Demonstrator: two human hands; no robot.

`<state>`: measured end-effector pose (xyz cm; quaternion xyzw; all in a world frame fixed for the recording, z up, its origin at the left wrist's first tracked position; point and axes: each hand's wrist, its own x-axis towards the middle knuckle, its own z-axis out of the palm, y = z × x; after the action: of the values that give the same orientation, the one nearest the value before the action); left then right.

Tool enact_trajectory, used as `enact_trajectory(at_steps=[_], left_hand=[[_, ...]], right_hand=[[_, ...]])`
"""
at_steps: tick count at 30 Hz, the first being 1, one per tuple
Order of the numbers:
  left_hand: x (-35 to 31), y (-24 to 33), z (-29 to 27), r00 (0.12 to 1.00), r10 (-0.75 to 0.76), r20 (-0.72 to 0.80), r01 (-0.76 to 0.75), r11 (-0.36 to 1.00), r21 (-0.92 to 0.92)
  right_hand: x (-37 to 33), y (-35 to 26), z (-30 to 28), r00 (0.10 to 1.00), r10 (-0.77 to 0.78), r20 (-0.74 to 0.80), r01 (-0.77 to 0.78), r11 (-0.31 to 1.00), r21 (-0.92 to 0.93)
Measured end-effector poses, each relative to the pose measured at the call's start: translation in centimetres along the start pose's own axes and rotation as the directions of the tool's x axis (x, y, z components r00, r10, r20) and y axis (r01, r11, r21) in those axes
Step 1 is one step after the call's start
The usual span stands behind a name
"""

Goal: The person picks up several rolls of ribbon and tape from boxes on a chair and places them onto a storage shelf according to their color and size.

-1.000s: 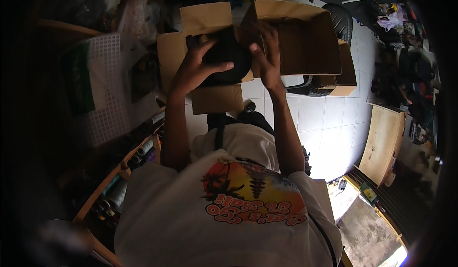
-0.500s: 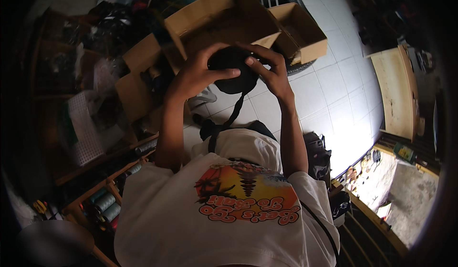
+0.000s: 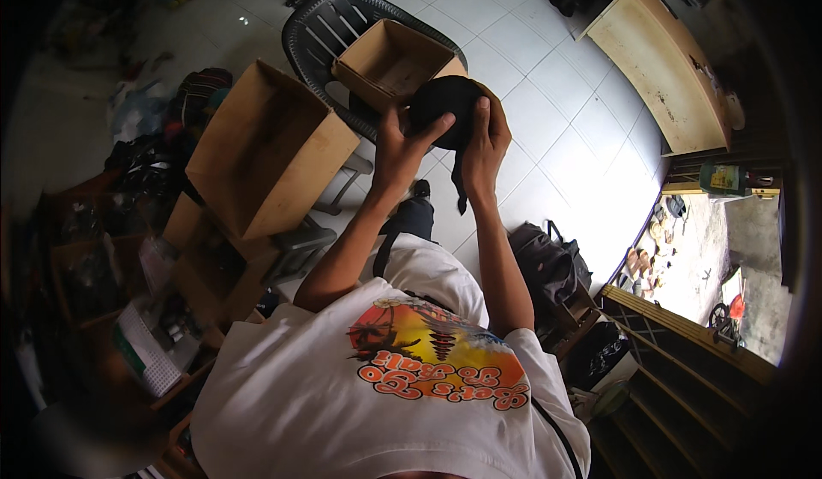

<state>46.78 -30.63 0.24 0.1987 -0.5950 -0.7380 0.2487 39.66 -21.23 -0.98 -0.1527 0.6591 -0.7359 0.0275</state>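
Note:
Between my two hands, over the gap beside the chair, is a round black roll [image 3: 445, 109] with a loose strip [image 3: 460, 184] dangling from its underside. My left hand [image 3: 400, 151] grips its left side, with the thumb across the front. On the right edge, my right hand [image 3: 485, 147] is closed round it with the fingers pointing up. Its weave or material is too dark to make out. Just behind the roll, a small open cardboard box [image 3: 358, 85] rests on a dark plastic chair [image 3: 294, 38].
A larger open cardboard box [image 3: 300, 179] stands left of my hands, with another carton [image 3: 187, 222] and cluttered shelves beyond. To my right are a black bag [image 3: 548, 263] and slatted wooden racks [image 3: 676, 385]. A pale wooden cabinet [image 3: 659, 68] stands far right on white floor tiles [image 3: 548, 136].
My view has turned to the right, so boxes and chair now sit further left. The roll stays in both hands, tilted differently, and my right hand has shifted from its top to its right side.

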Motion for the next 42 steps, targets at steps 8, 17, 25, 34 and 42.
enact_trajectory(at_steps=[8, 17, 25, 34, 42], left_hand=[[16.2, -2.4, 10.9, 0.866, -0.327, 0.377, 0.298, 0.945, 0.134], [30.9, -7.0, 30.3, 0.768, -0.249, 0.590, 0.253, 0.964, 0.078], [41.9, -12.1, 47.9, 0.894, -0.169, 0.415, 0.186, 0.983, 0.000], [58.2, -12.0, 59.0, 0.933, -0.221, 0.285, 0.199, 0.974, 0.104], [76.2, -11.1, 58.1, 0.919, -0.281, 0.276, 0.276, 0.959, 0.058]], right_hand=[[18.7, -0.9, -10.2, 0.964, 0.146, 0.223, -0.087, 0.963, -0.257], [34.1, -1.6, -22.2, 0.946, 0.241, -0.216, -0.309, 0.873, -0.377], [48.6, 5.8, -31.9, 0.917, 0.026, -0.397, -0.104, 0.978, -0.178], [71.3, 6.4, -35.7, 0.958, 0.070, -0.279, -0.123, 0.977, -0.176], [91.7, 10.1, -31.7, 0.966, 0.054, 0.252, 0.012, 0.967, -0.254]])
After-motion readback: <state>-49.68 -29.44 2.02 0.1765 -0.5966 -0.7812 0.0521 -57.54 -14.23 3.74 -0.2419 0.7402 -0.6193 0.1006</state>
